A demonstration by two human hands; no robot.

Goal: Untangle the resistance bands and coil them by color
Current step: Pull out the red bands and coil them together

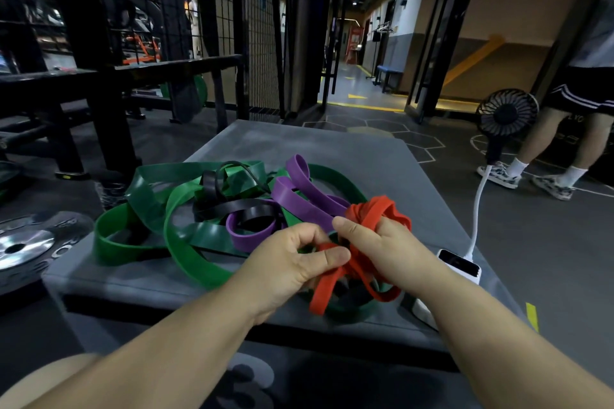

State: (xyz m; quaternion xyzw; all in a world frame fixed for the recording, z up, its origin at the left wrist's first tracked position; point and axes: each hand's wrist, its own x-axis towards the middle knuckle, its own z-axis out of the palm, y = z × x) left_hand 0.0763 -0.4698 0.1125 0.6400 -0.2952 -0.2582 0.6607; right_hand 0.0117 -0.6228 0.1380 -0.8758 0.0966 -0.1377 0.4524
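Resistance bands (212, 206) are lying in one heap across the middle of the frame, on the grey padded box (349, 156). I am working on the red band (375, 212) at the centre right: my right hand (392, 249) is closing around its bunched loops, and my left hand (292, 262) is pinching a red strand just beside it, so both hands are close together. Judging by the heap, I am only starting. The green bands (186, 252), purple bands (299, 196) and black bands (246, 209) are crossing through one another, with no finished coil showing anywhere. The white power bank (460, 264) is sitting at the box's right edge.
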